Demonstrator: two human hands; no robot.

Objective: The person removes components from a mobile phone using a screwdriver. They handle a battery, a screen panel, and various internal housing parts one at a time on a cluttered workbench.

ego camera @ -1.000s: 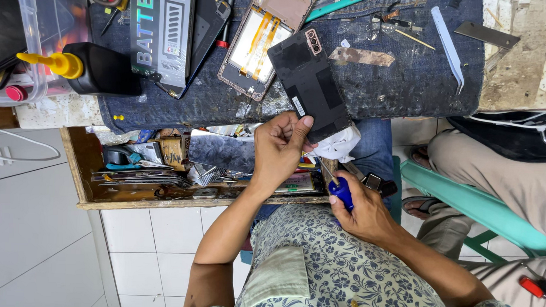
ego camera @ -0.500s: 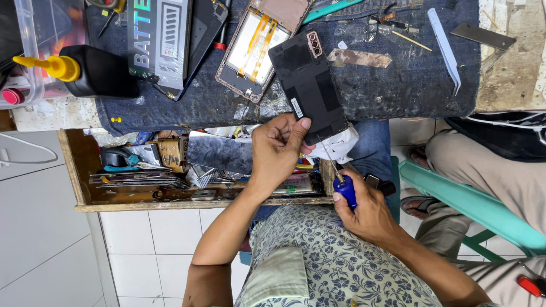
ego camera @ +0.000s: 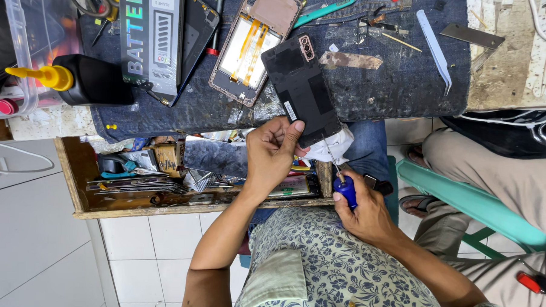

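**Back cover pinched, screwdriver at its lower edge**

My left hand has its thumb and forefinger closed on the near end of the black phone back cover, the remaining fingers curled underneath. The cover lies tilted on the dark denim work mat, its camera cutout at the far end, towards twelve o'clock, and its near corner hanging past the mat's edge. My right hand is wrapped tight around the blue-handled screwdriver, whose thin shaft rises towards eleven o'clock and meets the cover's lower corner (I cannot tell whether the tip actually touches it). A crumpled white cloth sits just under that corner.

At ten o'clock from the cover, touching its edge, lies the opened phone frame with orange ribbon cables showing. Further out at nine o'clock rest a boxed battery and a black bottle with a yellow nozzle. White tweezers lie at two o'clock, well apart. Below the mat, at eight o'clock from my left hand, an open wooden drawer holds jumbled tools.
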